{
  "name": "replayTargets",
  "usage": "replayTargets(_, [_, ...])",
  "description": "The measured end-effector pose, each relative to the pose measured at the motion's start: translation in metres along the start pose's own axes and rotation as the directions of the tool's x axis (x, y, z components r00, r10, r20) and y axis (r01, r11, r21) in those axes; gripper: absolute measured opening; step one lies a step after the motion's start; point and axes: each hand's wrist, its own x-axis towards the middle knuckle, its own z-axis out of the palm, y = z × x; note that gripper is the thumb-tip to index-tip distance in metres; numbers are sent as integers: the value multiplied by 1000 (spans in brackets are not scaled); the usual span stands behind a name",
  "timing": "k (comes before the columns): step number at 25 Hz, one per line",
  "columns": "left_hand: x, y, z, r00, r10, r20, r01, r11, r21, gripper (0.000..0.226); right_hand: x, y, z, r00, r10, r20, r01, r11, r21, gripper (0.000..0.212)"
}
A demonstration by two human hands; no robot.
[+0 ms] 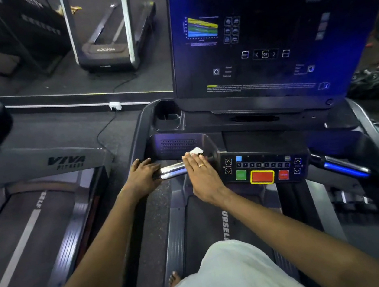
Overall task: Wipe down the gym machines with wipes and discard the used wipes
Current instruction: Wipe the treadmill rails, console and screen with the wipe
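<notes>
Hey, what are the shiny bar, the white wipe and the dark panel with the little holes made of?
The grip bar is likely polished or chromed metal, given its bright mirror-like streaks. The wipe is thin white paper or nonwoven cloth, crumpled under the right hand; which is unclear. The vented panel is probably moulded dark plastic, satin finish, with rounded corners and a perforated grille.
</notes>
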Motion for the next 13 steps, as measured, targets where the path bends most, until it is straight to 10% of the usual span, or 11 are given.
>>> replayTargets(6, [-17, -27, 11, 990, 23, -138, -21, 1000, 15, 51, 2, -9, 0, 981, 167, 101, -161, 985, -62, 97])
replayTargets(13, [-22, -31, 10, 985, 31, -169, -36, 999, -26, 51, 31, -43, 9, 981, -34, 193, 42, 998, -37, 94])
